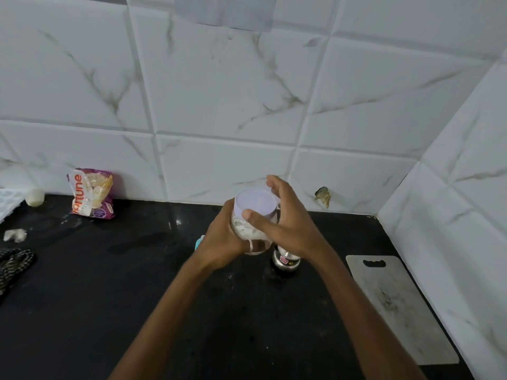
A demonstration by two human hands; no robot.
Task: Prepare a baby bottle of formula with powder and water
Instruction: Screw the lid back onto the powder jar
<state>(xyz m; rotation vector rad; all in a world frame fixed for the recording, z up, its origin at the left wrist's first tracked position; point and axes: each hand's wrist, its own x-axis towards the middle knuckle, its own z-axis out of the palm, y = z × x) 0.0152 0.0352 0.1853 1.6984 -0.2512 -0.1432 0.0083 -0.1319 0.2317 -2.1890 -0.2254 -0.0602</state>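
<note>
Feed from the head cam, going across the black counter (109, 311) from the left. At the very edge I've got a white moulded tray (8, 204), cut off by the frame, with a small white cup (35, 197) just beside it against the tiled wall (219, 91). Nearer the camera there's a crumpled white scrap (15, 235) and a black-and-white patterned cloth (13, 264), also half out of frame. A bit further right, a purple food packet (92, 193) leans against the wall, well apart from the hands.

Middle of the shot: something small and teal (199, 241) peeks out just left of the left hand (222, 239), too hidden for me to say what it is. That hand is wrapped round the lower body of a clear jar (247, 229) with white powder inside, held up above the counter and tilted toward the camera. The right hand (290, 223) is on the jar's lavender lid (255, 201), thumb pressed on the near rim and fingers curving round the far side.

Right under the right wrist sits a small steel container (285, 261) with a sticker on it. There's a brownish patch (323, 196) low on the wall behind, and a pale, scuffed cutting board (397, 305) lies flat along the right-hand wall.
</note>
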